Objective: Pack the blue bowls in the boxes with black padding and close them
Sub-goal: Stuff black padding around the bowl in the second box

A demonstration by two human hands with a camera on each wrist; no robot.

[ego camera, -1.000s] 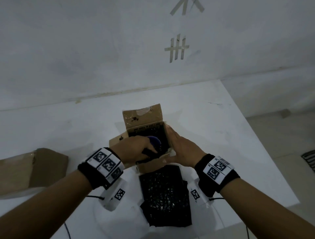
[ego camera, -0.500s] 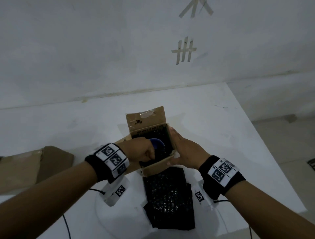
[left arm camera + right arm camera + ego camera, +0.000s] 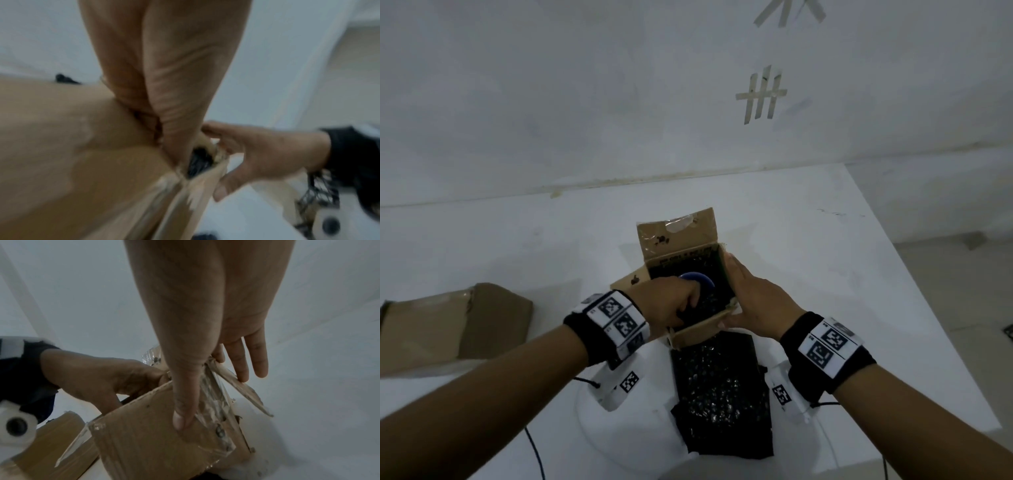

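An open cardboard box stands mid-table, lined with black padding, its far flap upright. A blue bowl sits inside it. My left hand reaches in from the left with curled fingers, gripping black padding at the bowl's near edge; the fingertips are hidden. My right hand steadies the box, with straight fingers along the right wall and flap. Its thumb presses flat on the taped front wall. A loose sheet of black padding lies in front of the box.
A second cardboard box lies on the table at the left. The wall rises just behind the table, and its right edge drops to the floor. Wrist camera cables hang at the near edge.
My left hand has curled tighter and pushed further into the box beside the bowl. The right hand has kept its hold on the box's right side. The head view has shifted slightly.
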